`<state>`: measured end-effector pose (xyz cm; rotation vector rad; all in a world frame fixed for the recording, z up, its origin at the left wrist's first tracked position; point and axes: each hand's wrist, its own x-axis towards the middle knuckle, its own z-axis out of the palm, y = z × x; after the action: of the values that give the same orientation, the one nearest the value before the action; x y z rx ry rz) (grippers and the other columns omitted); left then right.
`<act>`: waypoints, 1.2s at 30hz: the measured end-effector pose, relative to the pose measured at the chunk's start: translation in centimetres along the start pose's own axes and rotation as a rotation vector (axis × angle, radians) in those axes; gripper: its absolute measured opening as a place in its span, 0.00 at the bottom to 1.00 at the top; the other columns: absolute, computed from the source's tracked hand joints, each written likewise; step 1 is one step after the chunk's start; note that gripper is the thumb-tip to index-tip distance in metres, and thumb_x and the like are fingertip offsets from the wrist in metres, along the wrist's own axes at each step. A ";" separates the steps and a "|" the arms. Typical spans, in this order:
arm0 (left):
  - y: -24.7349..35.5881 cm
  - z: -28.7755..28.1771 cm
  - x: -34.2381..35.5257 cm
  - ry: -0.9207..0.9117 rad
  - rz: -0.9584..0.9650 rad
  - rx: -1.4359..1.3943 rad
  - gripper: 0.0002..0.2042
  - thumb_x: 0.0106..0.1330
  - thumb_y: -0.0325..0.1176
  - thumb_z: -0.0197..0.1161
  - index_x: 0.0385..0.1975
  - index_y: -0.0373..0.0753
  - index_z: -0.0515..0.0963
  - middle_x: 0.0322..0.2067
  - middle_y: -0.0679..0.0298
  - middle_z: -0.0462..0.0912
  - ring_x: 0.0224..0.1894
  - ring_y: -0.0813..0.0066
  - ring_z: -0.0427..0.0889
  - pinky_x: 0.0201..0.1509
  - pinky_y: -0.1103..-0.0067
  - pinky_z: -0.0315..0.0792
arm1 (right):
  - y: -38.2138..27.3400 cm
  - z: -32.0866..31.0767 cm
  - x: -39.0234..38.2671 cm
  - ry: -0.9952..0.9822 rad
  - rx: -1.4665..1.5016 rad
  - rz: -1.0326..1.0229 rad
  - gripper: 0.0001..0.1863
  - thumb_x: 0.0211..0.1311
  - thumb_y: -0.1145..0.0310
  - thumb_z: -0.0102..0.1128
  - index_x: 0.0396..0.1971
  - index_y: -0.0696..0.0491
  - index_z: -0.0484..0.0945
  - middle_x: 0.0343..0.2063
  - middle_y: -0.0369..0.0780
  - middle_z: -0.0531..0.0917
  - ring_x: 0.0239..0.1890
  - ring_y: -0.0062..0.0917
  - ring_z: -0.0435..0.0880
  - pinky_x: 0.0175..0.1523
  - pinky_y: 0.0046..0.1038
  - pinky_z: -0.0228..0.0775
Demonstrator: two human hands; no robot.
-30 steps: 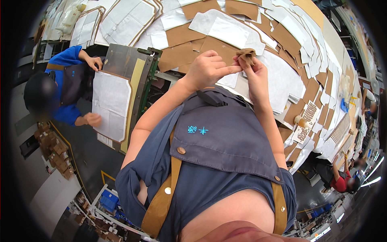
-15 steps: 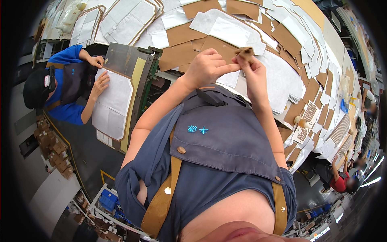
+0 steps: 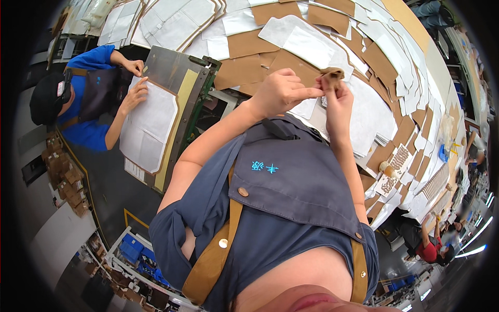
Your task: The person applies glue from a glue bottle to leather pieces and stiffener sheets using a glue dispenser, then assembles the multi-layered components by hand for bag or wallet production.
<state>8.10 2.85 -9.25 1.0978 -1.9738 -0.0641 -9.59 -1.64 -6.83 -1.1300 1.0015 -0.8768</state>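
My right hand (image 3: pixel 339 101) pinches a small, crumpled brown piece (image 3: pixel 332 74), perhaps cloth or leather, which sticks up above the fingertips. From the left, my left hand (image 3: pixel 286 93) meets it: the index finger stretches to the right fingertips, and the other fingers are curled in. Whether the left fingertips grip anything is hidden. Both hands are raised in front of the table, over white sheets (image 3: pixel 358 112) and brown flat pieces (image 3: pixel 291 58) that lie spread there.
At left, a co-worker in blue sleeves (image 3: pixel 86 136) handles a white panel with a brown edge (image 3: pixel 148 122) on a machine bed (image 3: pixel 166 61). On the right side of the table stand a small round container (image 3: pixel 387 168) and a card of small brown pieces (image 3: pixel 399 158). Another person (image 3: pixel 427 250) is farther right.
The view has shifted a little, so most of the scene sits differently. Both my hands stay together at the brown piece, whose shape has turned slightly.
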 end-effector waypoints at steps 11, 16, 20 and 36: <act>-0.4 0.9 -0.7 0.043 -0.142 -0.155 0.04 0.55 0.26 0.69 0.29 0.41 0.82 0.21 0.67 0.79 0.27 0.68 0.80 0.38 0.74 0.72 | 1.2 0.8 -0.7 -0.110 -0.324 -0.190 0.10 0.72 0.68 0.60 0.45 0.60 0.81 0.37 0.33 0.83 0.39 0.15 0.77 0.47 0.20 0.68; 0.2 1.1 -0.9 0.096 -0.171 -0.173 0.07 0.58 0.34 0.71 0.25 0.41 0.79 0.18 0.68 0.76 0.24 0.70 0.77 0.34 0.75 0.69 | 2.3 0.1 1.6 0.023 0.216 0.217 0.11 0.73 0.64 0.60 0.40 0.58 0.80 0.33 0.36 0.83 0.35 0.19 0.81 0.44 0.22 0.72; 0.2 0.4 -0.6 0.167 -0.235 -0.227 0.17 0.61 0.41 0.70 0.15 0.42 0.73 0.15 0.67 0.70 0.19 0.69 0.70 0.31 0.73 0.64 | 4.5 -3.2 2.1 0.014 0.146 0.215 0.14 0.74 0.60 0.58 0.36 0.57 0.78 0.29 0.36 0.83 0.33 0.19 0.80 0.42 0.22 0.72; -1.0 4.0 -4.1 0.256 -0.672 -0.265 0.11 0.63 0.32 0.64 0.18 0.39 0.77 0.19 0.66 0.77 0.25 0.66 0.76 0.35 0.71 0.70 | 18.7 -20.8 -6.2 0.058 -0.286 0.502 0.15 0.77 0.65 0.49 0.49 0.61 0.76 0.28 0.41 0.83 0.28 0.19 0.81 0.38 0.21 0.75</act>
<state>7.05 3.83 -14.91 1.4596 -1.2631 -0.5010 -30.18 1.91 -26.50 -1.0220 1.4121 -0.3711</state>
